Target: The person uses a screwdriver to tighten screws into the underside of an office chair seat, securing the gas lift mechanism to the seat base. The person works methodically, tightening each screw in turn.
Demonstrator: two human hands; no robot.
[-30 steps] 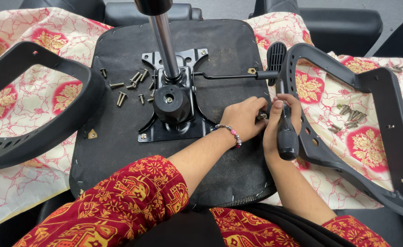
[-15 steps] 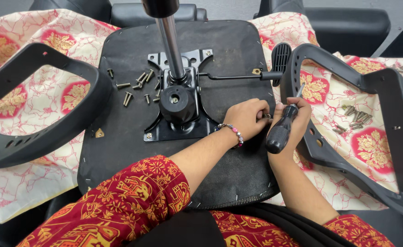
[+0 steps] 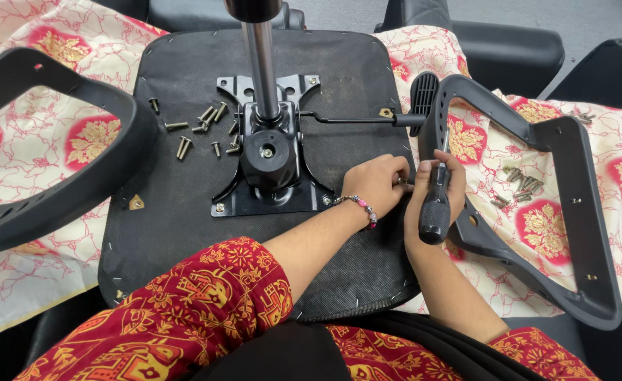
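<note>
Right hand (image 3: 434, 185) closes around a black-handled screwdriver (image 3: 436, 204), tip down at the seat-base underside (image 3: 184, 233) beside the right armrest (image 3: 536, 176), while the left hand (image 3: 378, 185) pinches, fingers bent, something small there, probably to steady a screw.

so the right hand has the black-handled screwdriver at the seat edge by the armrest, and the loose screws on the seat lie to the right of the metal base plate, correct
Not quite. The right hand does grip the black-handled screwdriver at the edge of the seat by the armrest, but the loose screws on the seat lie to the left of the metal base plate, not the right. The head view shows it.
</note>
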